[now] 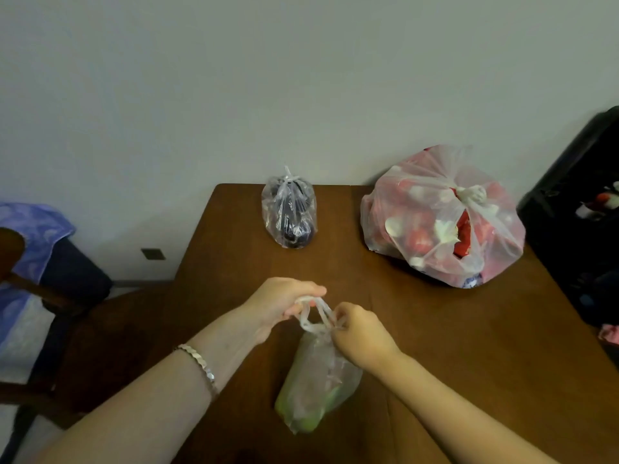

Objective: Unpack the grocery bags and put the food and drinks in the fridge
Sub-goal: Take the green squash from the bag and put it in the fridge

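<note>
A small clear plastic bag (315,383) with green produce inside lies on the brown wooden table (469,346) in front of me. My left hand (281,304) pinches one loop of its knotted handles. My right hand (360,333) grips the knot at the bag's neck. Further back, a clear tied bag (289,212) holds dark purple eggplants. At the back right sits a large tied pinkish bag (442,216) with red and white items inside.
A wooden chair with a blue cushion and a blue patterned cloth (30,262) stands left of the table. A black object (579,212) rises at the table's right edge. A plain wall (268,78) runs behind the table.
</note>
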A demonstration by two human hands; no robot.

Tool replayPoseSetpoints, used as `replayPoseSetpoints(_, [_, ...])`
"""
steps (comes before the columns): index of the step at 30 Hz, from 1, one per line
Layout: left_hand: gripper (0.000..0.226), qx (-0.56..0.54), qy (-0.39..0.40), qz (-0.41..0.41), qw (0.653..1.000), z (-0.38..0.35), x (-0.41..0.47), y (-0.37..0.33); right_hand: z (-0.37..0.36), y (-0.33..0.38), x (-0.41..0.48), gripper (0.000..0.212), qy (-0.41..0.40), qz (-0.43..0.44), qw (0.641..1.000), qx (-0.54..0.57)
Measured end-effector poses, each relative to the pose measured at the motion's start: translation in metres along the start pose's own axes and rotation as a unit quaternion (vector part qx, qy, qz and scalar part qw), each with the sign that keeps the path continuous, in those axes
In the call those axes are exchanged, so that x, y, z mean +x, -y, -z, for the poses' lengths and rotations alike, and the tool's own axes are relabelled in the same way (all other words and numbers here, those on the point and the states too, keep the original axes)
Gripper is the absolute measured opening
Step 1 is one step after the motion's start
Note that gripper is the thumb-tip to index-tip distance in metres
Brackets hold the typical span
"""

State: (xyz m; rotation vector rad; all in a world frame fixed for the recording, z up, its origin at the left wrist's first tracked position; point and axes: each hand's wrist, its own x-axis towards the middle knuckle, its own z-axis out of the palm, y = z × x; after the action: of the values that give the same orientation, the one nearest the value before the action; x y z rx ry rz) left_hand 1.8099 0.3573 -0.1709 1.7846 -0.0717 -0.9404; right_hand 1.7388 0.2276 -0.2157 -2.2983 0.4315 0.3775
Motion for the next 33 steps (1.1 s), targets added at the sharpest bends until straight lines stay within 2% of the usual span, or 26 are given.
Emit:
replayPoseSetpoints(1, [0.039,-0.090,0.031,0.011,0.995,-0.002,-0.003,-0.001,0.004,-0.002,0.000,0.014,0.013,-0.004,1.000,0.019])
replayPoseSetpoints(2, [0.028,-0.110,0.045,-0.007,0.993,-0.005,-0.007,-0.001,0.007,-0.003,-0.002,0.014,0.020,-0.002,1.000,0.020])
replayPoseSetpoints(3, [0.011,-0.051,0.026,-0.048,0.997,-0.008,-0.009,0.001,0.009,-0.003,-0.004,0.012,0.019,0.014,1.000,-0.018])
replayPoseSetpoints(4, [0.022,0.065,-0.012,-0.092,0.994,-0.011,-0.009,0.005,0.011,-0.002,-0.006,0.008,0.013,0.041,0.996,-0.080])
replayPoseSetpoints(5, [0.040,0.172,-0.045,-0.138,0.974,-0.015,-0.012,0.005,0.011,-0.002,-0.008,0.007,0.004,0.075,0.986,-0.151])
replayPoseSetpoints(6, [0.051,0.218,-0.041,-0.171,0.960,-0.017,-0.013,0.005,0.010,-0.003,-0.010,0.010,-0.001,0.108,0.975,-0.195])
replayPoseSetpoints(7, [0.051,0.196,-0.020,-0.179,0.964,-0.019,-0.018,0.004,0.007,-0.004,-0.009,0.014,0.005,0.125,0.970,-0.210])
replayPoseSetpoints(8, [0.046,0.110,0.011,-0.161,0.981,-0.019,-0.022,0.002,0.006,-0.006,-0.008,0.016,0.014,0.131,0.972,-0.194])
replayPoseSetpoints(9, [0.040,0.010,0.006,-0.141,0.990,-0.017,-0.024,0.003,0.007,-0.007,-0.006,0.015,0.022,0.113,0.984,-0.138])
replayPoseSetpoints(11, [0.035,-0.134,-0.127,-0.113,0.976,-0.012,-0.018,0.012,0.011,-0.011,0.001,0.008,0.036,0.040,0.998,0.034])
replayPoseSetpoints(13, [0.036,-0.166,-0.288,-0.087,0.939,-0.008,-0.008,0.028,0.012,-0.015,0.003,0.011,0.049,-0.021,0.980,0.191])
replayPoseSetpoints(14, [0.039,-0.154,-0.321,-0.075,0.931,-0.011,-0.005,0.034,0.011,-0.017,0.002,0.014,0.047,-0.036,0.969,0.238])
replayPoseSetpoints(15, [0.041,-0.126,-0.307,-0.058,0.942,-0.017,-0.004,0.040,0.008,-0.019,0.001,0.014,0.036,-0.038,0.965,0.257])
replayPoseSetpoints(16, [0.041,-0.074,-0.245,-0.040,0.966,-0.026,-0.003,0.046,0.005,-0.019,0.000,0.013,0.012,-0.027,0.969,0.246])
replayPoseSetpoints(17, [0.036,-0.019,-0.148,-0.022,0.989,-0.037,-0.004,0.049,0.004,-0.019,-0.002,0.013,-0.015,-0.008,0.980,0.198])
replayPoseSetpoints(19, [0.027,0.040,0.015,-0.016,0.999,-0.059,-0.004,0.054,0.007,-0.015,-0.004,0.019,-0.042,0.046,0.997,0.049])
replayPoseSetpoints(20, [0.021,0.063,0.022,-0.036,0.997,-0.066,-0.003,0.056,0.011,-0.013,-0.004,0.025,-0.047,0.068,0.996,-0.041])
replayPoseSetpoints(22, [0.008,0.108,-0.065,-0.056,0.990,-0.065,0.002,0.053,0.021,-0.010,-0.002,0.030,-0.056,0.074,0.981,-0.171])
replayPoseSetpoints(24, [0.025,0.156,-0.146,-0.092,0.972,-0.052,0.006,0.049,0.032,-0.014,0.008,0.024,-0.088,0.054,0.972,-0.213])
replayPoseSetpoints(26, [0.046,0.175,-0.183,-0.129,0.959,-0.035,0.009,0.048,0.043,-0.021,0.022,0.028,-0.096,0.006,0.988,-0.125])
replayPoseSetpoints(27, [0.050,0.175,-0.184,-0.135,0.958,-0.025,0.008,0.047,0.048,-0.023,0.029,0.035,-0.079,-0.020,0.996,-0.022])
replayPoseSetpoints(28, [0.050,0.167,-0.184,-0.129,0.960,-0.014,0.009,0.047,0.054,-0.026,0.034,0.040,-0.065,-0.060,0.990,0.114])
replayPoseSetpoints(29, [0.046,0.153,-0.199,-0.122,0.960,-0.002,0.009,0.045,0.061,-0.029,0.037,0.041,-0.055,-0.113,0.957,0.263])
replayPoseSetpoints(31, [0.034,0.102,-0.291,-0.101,0.946,0.026,0.012,0.041,0.076,-0.035,0.037,0.036,-0.063,-0.191,0.853,0.481])
replayPoseSetpoints(33, [0.037,-0.006,-0.364,-0.084,0.928,0.048,0.013,0.035,0.093,-0.045,0.037,0.032,-0.080,-0.205,0.796,0.564])
